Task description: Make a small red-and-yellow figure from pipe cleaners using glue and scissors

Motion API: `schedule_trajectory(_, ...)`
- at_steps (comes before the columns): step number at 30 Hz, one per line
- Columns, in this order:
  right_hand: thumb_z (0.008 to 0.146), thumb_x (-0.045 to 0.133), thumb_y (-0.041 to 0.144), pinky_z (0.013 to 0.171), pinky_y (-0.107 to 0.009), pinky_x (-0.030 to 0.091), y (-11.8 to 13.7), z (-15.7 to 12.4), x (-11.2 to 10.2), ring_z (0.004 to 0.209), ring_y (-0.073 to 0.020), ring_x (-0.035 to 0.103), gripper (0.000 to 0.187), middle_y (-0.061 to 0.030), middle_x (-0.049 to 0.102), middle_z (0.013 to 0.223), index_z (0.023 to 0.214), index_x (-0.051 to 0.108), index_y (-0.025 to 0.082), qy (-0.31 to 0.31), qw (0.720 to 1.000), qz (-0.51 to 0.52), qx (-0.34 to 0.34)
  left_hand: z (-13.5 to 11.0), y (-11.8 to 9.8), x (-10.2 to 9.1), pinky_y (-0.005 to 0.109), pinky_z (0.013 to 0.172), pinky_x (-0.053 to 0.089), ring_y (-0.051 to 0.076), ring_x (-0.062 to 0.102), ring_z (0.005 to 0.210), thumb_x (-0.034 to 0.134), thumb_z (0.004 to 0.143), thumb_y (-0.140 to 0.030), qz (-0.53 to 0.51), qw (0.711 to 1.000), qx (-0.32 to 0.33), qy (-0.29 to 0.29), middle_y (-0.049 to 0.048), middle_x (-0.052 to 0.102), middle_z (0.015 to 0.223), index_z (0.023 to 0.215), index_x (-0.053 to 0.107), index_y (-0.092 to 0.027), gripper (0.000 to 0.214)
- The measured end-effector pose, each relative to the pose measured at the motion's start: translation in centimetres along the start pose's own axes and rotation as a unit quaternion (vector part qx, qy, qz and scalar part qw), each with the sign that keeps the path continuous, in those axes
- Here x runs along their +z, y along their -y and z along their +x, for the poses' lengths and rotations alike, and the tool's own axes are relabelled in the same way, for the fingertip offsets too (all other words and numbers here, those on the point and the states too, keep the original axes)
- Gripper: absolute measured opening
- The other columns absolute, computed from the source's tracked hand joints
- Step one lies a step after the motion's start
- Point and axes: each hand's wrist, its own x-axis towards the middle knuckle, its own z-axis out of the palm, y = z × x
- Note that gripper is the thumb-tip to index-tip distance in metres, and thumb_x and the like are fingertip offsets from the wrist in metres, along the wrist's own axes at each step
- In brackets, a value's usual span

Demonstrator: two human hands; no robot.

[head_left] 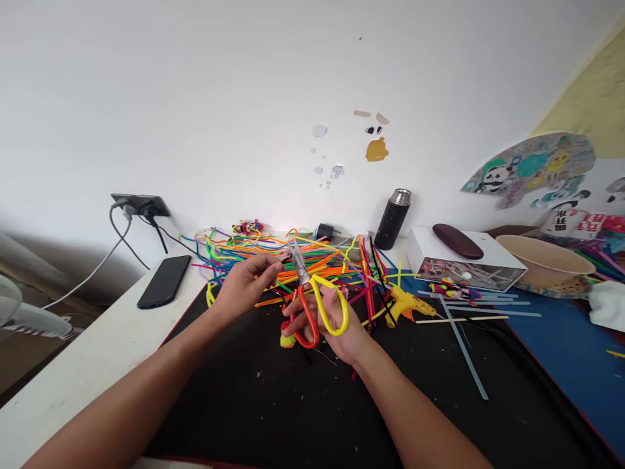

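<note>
My right hand (pixel 342 326) grips a pair of scissors (pixel 312 296) with one red and one yellow handle loop, blades pointing up and left. My left hand (pixel 244 283) is closed in a pinch just left of the blade tips, holding something thin that I cannot make out. Both hands hover over a black mat (pixel 273 404) in front of a big heap of coloured pipe cleaners (pixel 293 257). A small yellow and red fuzzy piece (pixel 287 339) lies on the mat under the scissors.
A black phone (pixel 165 281) lies at the left on the white table (pixel 83 365). A yellow glue gun (pixel 405 305) and clear glue sticks (pixel 463 345) lie right of my hands. Behind them stand a black flask (pixel 393 220), a white box (pixel 463 260) and a paper bowl (pixel 547 262).
</note>
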Motion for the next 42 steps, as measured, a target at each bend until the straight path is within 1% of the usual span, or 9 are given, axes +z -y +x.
schedule_trajectory(2, 0.084, 0.063, 0.083, 0.047, -0.021, 0.042, 0.1, 0.0, 0.2, 0.062, -0.0222, 0.076, 0.069, -0.0108, 0.077, 0.095, 0.110, 0.052, 0.021, 0.003, 1.000, -0.001, 0.001, 0.0, 0.4, -0.4, 0.026, 0.057, 0.040, 0.013, 0.050, 0.058, 0.056, 0.099, -0.053, 0.021, 1.000, 0.003, 0.001, -0.0028, 0.056, 0.065, 0.086, 0.064, -0.019, 0.037)
schedule_trajectory(5, 0.085, 0.065, 0.080, 0.046, -0.022, 0.043, 0.0, -0.1, 0.1, 0.053, -0.0169, 0.070, 0.064, -0.0093, 0.076, 0.093, 0.107, 0.052, 0.021, -0.019, 1.000, -0.021, -0.013, 0.1, 0.3, -1.3, 0.026, 0.057, 0.038, 0.014, 0.050, 0.058, 0.054, 0.100, -0.051, 0.087, 0.996, 0.029, -0.017, -0.0026, 0.057, 0.065, 0.089, 0.067, -0.019, 0.035)
schedule_trajectory(10, 0.088, 0.067, 0.075, 0.037, -0.019, 0.031, -0.2, 0.0, -0.2, 0.038, -0.0072, 0.053, 0.059, -0.0052, 0.073, 0.089, 0.107, 0.051, 0.021, -0.060, 0.995, -0.055, -0.052, 0.1, -0.8, -2.6, 0.027, 0.060, 0.038, 0.015, 0.056, 0.061, 0.054, 0.099, -0.043, 0.228, 0.969, 0.074, -0.052, 0.0006, 0.069, 0.073, 0.094, 0.072, -0.020, 0.029)
schedule_trajectory(13, 0.085, 0.071, 0.075, 0.036, -0.017, 0.031, -0.3, 0.0, 0.0, 0.037, -0.0061, 0.052, 0.061, -0.0013, 0.071, 0.083, 0.106, 0.049, 0.022, -0.056, 0.995, -0.065, -0.046, 0.0, -1.6, -3.0, 0.027, 0.061, 0.038, 0.016, 0.058, 0.063, 0.053, 0.099, -0.039, 0.271, 0.958, 0.073, -0.064, 0.0017, 0.071, 0.076, 0.096, 0.072, -0.020, 0.027)
schedule_trajectory(15, 0.080, 0.077, 0.073, 0.035, -0.016, 0.032, -0.4, 0.0, 0.3, 0.035, -0.0054, 0.051, 0.063, 0.0017, 0.069, 0.081, 0.104, 0.047, 0.023, -0.053, 0.995, -0.076, -0.031, -0.1, -2.0, -3.1, 0.026, 0.059, 0.035, 0.015, 0.056, 0.060, 0.052, 0.098, -0.038, 0.286, 0.954, 0.068, -0.065, 0.0006, 0.068, 0.071, 0.093, 0.071, -0.020, 0.026)
schedule_trajectory(20, 0.073, 0.090, 0.059, 0.032, -0.015, 0.033, -1.1, 0.0, 1.0, 0.031, -0.0034, 0.045, 0.063, 0.0064, 0.066, 0.076, 0.101, 0.046, 0.024, -0.064, 0.994, -0.091, 0.004, -0.3, -2.7, -3.0, 0.026, 0.055, 0.030, 0.013, 0.047, 0.053, 0.052, 0.094, -0.035, 0.284, 0.955, 0.058, -0.055, -0.0032, 0.054, 0.060, 0.080, 0.063, -0.020, 0.023)
schedule_trajectory(25, 0.074, 0.092, 0.048, 0.032, -0.015, 0.033, -1.4, -0.1, 1.2, 0.032, -0.0031, 0.045, 0.057, 0.0073, 0.064, 0.075, 0.100, 0.046, 0.024, -0.083, 0.993, -0.082, 0.003, -0.4, -2.7, -3.1, 0.025, 0.055, 0.029, 0.011, 0.041, 0.052, 0.053, 0.092, -0.033, 0.247, 0.966, 0.060, -0.044, -0.0053, 0.047, 0.057, 0.075, 0.058, -0.020, 0.022)
schedule_trajectory(36, 0.069, 0.095, 0.033, 0.036, -0.014, 0.041, -1.7, 0.0, 1.4, 0.041, -0.0020, 0.046, 0.054, 0.0111, 0.053, 0.076, 0.098, 0.050, 0.024, -0.113, 0.985, -0.127, 0.018, -0.1, -2.4, -3.4, 0.025, 0.054, 0.029, 0.012, 0.043, 0.053, 0.055, 0.091, -0.033, 0.234, 0.970, 0.057, -0.033, -0.0051, 0.052, 0.058, 0.077, 0.061, -0.020, 0.020)
schedule_trajectory(42, 0.070, 0.094, 0.035, 0.032, -0.014, 0.035, -1.6, -0.1, 1.8, 0.038, -0.0026, 0.044, 0.050, 0.0113, 0.048, 0.072, 0.096, 0.051, 0.024, -0.109, 0.986, -0.126, 0.027, -0.2, -2.3, -3.4, 0.025, 0.056, 0.031, 0.012, 0.045, 0.054, 0.054, 0.092, -0.033, 0.239, 0.969, 0.068, -0.011, -0.0035, 0.054, 0.061, 0.077, 0.063, -0.020, 0.022)
